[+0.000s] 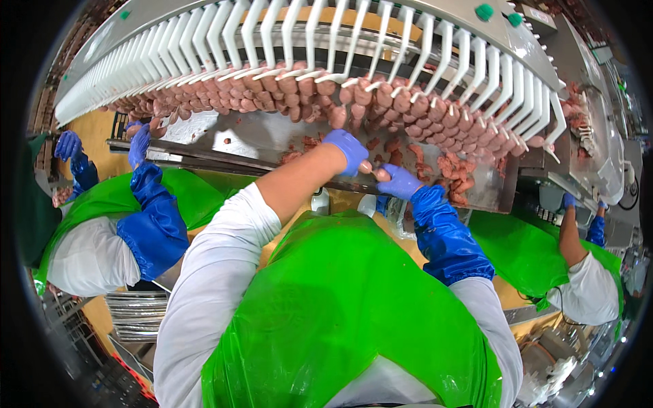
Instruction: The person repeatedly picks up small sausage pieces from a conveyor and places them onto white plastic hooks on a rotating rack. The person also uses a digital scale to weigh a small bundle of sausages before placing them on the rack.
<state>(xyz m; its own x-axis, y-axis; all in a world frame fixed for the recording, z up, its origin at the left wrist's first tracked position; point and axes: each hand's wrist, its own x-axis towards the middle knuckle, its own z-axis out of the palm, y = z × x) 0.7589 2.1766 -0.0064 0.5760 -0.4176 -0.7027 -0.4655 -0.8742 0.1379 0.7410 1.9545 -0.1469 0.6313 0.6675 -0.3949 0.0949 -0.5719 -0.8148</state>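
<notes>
Left hand [348, 149] and right hand [400, 182] pinch a sausage link [372, 170] between them, over the steel tray [272, 139]

The person wears a glossy bright green plastic apron [340, 313] that covers the chest and front, creased and shiny where light falls on it. Under it is a white long-sleeved top [204, 292]; its left sleeve is pushed up, leaving the forearm bare. The right forearm is covered by a thick blue oversleeve [445, 238], wrinkled, with a gathered cuff at its upper end above the white cloth. The left hand [348, 149] wears a thin blue disposable glove, and the right hand [401, 183] wears one of a slightly paler, purplish blue.
</notes>
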